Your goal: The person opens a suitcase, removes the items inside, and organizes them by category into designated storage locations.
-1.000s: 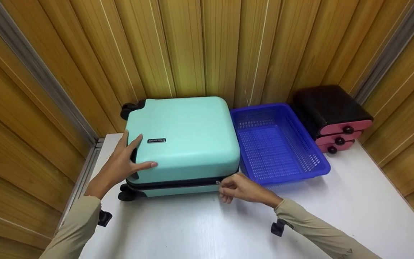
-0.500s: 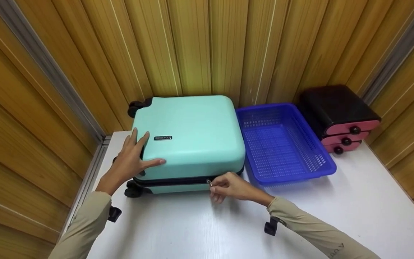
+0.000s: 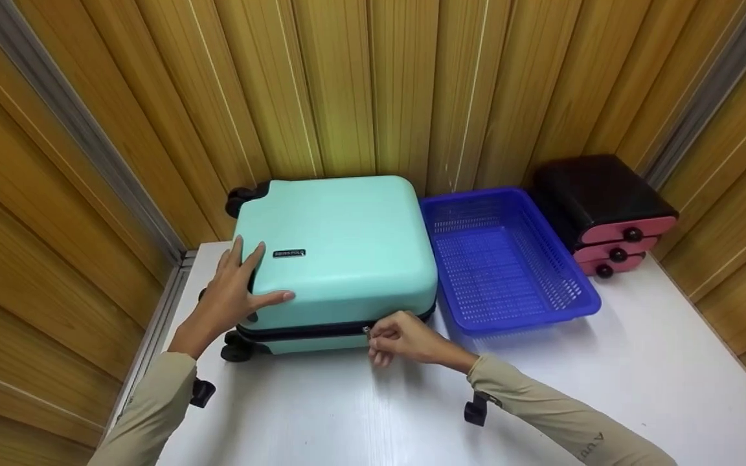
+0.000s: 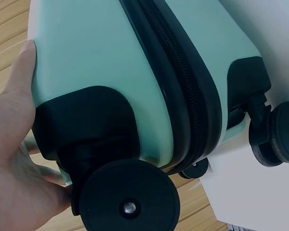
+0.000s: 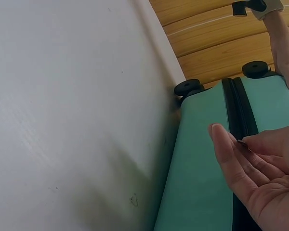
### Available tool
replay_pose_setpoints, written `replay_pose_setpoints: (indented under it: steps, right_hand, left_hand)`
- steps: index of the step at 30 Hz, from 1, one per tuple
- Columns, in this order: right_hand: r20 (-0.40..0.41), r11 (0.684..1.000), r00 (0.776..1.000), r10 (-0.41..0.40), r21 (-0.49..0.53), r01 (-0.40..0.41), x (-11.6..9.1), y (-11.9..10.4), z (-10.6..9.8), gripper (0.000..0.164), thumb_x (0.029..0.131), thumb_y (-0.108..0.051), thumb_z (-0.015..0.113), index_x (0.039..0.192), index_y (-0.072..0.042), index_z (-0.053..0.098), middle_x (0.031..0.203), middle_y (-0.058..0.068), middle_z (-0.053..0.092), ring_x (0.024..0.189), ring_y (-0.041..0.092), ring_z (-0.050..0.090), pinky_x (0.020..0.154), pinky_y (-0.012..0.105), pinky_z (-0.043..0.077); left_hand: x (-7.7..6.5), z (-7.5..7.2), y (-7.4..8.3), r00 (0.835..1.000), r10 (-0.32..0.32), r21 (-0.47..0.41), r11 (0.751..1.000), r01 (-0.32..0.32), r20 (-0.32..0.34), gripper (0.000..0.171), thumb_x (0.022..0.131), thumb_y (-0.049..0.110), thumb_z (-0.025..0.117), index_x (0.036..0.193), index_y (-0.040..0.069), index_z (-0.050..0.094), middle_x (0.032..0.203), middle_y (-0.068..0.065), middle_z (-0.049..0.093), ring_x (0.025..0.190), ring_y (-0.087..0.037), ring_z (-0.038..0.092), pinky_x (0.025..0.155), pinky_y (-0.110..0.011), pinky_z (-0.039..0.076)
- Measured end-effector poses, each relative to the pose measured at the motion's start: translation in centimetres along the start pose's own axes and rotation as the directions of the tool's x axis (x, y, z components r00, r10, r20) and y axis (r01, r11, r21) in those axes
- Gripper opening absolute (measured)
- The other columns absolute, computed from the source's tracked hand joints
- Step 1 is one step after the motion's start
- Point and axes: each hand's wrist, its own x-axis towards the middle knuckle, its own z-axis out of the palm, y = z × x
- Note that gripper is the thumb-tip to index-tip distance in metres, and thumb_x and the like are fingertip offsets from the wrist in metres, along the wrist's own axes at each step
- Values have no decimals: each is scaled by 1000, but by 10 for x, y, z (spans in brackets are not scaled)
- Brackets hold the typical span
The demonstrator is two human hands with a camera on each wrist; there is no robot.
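A mint-green hard-shell suitcase (image 3: 340, 239) lies flat on the white table, its wheels to the left. My left hand (image 3: 221, 301) rests on its near left corner, fingers spread over the top and thumb along the front edge. In the left wrist view that hand lies beside a black wheel (image 4: 130, 207). Along the suitcase's front runs a black zipper (image 3: 308, 332). My right hand (image 3: 405, 338) pinches the small metal zipper pull (image 3: 366, 330) between thumb and curled fingers. The right wrist view shows the zipper pull (image 5: 242, 143) at the fingertips, close over the zipper band.
A blue perforated plastic basket (image 3: 489, 272) stands just right of the suitcase. Beyond it is a black box with pink drawers and round black knobs (image 3: 606, 207). Wood-look panels (image 3: 405, 90) wall in the back and sides of the white table (image 3: 321, 414).
My right hand has slid left along the suitcase's front with the zipper pull. My left hand stays on the corner; the head view has shifted slightly.
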Motion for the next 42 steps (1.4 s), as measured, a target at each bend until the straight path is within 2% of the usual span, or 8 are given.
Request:
replay_pose_setpoints:
  steps: [10, 15, 20, 25, 28, 31, 37, 42]
  right_hand:
    - [-33, 971, 999, -34, -238, 25, -11, -22, -21, 22, 103, -7, 66, 116, 7, 75, 99, 17, 79, 85, 33, 78, 75, 24, 62]
    - [-137, 943, 975, -175, -309, 126, -16, -34, -35, 18, 103, -8, 66, 108, 5, 77, 91, 15, 78, 78, 32, 76, 70, 23, 61]
    - [-331, 870, 840, -431, -401, 288, -14, -41, -46, 12, 101, -2, 67, 102, 5, 77, 83, 11, 76, 69, 25, 73, 65, 28, 61]
    - [-357, 783, 766, -535, -551, 290, -9, -47, -58, 16, 98, -5, 73, 112, 3, 75, 100, 11, 77, 89, 23, 74, 80, 30, 61]
    - [-296, 743, 809, -508, -625, 238, -6, -48, -69, 32, 96, -13, 77, 124, 1, 71, 123, 15, 72, 116, 30, 68, 103, 43, 54]
    - [-241, 748, 886, -396, -644, 159, -3, -50, -82, 46, 96, -25, 78, 136, -4, 67, 145, 17, 61, 139, 36, 53, 117, 55, 41]
    - [-92, 727, 987, -128, -686, 30, -1, -63, -100, 63, 99, -43, 71, 153, -15, 54, 166, 11, 40, 157, 36, 29, 125, 63, 23]
    - [-2, 655, 999, -51, -755, 33, 4, -75, -99, 80, 95, -45, 76, 162, -19, 41, 172, 13, 27, 160, 39, 17, 127, 63, 18]
  left_hand:
    - [-18, 18, 9, 962, 183, 101, 981, -165, -203, 88, 89, 52, 80, 156, 4, 48, 162, -32, 34, 153, -58, 22, 112, -76, 34]
    - [-22, 33, 10, 840, 407, 185, 913, -363, -360, 64, 87, 34, 87, 137, 2, 65, 142, -26, 58, 138, -48, 50, 116, -67, 36]
    - [-28, 52, 24, 707, 569, 168, 814, -556, -420, 39, 84, 8, 88, 121, 8, 74, 127, -13, 68, 123, -33, 64, 102, -52, 54]
    - [-37, 67, 48, 824, 417, -282, 797, -534, -384, 24, 98, 7, 74, 121, 9, 75, 123, -2, 72, 117, -19, 67, 99, -33, 55]
    - [-39, 74, 60, 938, 262, -601, 720, -347, -227, 24, 104, 14, 66, 126, 5, 72, 123, -6, 74, 117, -21, 69, 101, -30, 55]
    - [-38, 79, 66, 989, 145, -743, 662, -99, -3, 32, 107, 18, 63, 131, -2, 68, 127, -18, 72, 119, -32, 70, 101, -36, 57]
    - [-41, 88, 73, 907, 35, -714, 630, 306, 420, 55, 109, 27, 57, 144, -13, 52, 145, -34, 56, 128, -46, 62, 102, -53, 55]
    - [-36, 101, 77, 864, 16, -730, 541, 416, 504, 52, 108, 26, 55, 143, -12, 54, 144, -30, 59, 131, -44, 61, 109, -55, 51]
